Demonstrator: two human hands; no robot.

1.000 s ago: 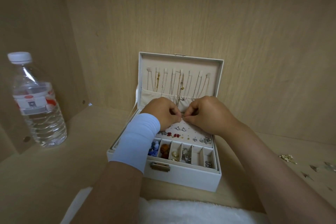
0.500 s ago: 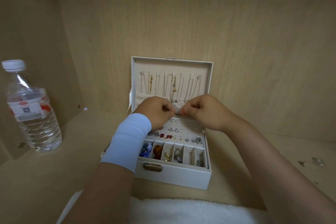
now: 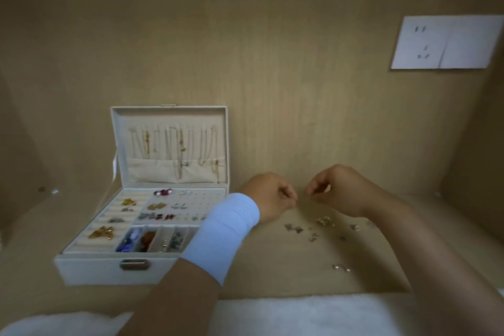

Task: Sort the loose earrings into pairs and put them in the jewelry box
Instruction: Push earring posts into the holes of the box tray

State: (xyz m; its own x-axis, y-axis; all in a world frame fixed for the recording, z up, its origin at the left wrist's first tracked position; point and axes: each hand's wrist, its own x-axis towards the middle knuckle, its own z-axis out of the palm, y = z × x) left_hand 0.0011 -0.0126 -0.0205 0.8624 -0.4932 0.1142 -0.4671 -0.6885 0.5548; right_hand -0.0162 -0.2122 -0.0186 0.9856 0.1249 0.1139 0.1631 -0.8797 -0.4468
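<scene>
The white jewelry box (image 3: 90, 270) stands open at the left, with necklaces hanging in its lid (image 3: 169, 117). Its stud pad (image 3: 207, 200) and compartments hold several earrings. Loose earrings (image 3: 324, 221) lie scattered on the wooden surface to the right of the box, and one more pair (image 3: 341, 267) lies nearer to me. My left hand (image 3: 272, 196), wearing a white wristband, hovers just behind the loose earrings with its fingers curled tight; nothing shows between them. My right hand (image 3: 341, 188) hovers beside it, its fingers loosely curled and pointing down, holding nothing visible.
A white wall socket plate (image 3: 444, 42) sits on the back panel at the upper right. A white fluffy towel (image 3: 300, 314) lies along the near edge. Wooden side walls close in the space on the left and right.
Both hands have left the box's stud pad and moved right, over the loose earrings. The view has swung right too, so the water bottle is out of sight.
</scene>
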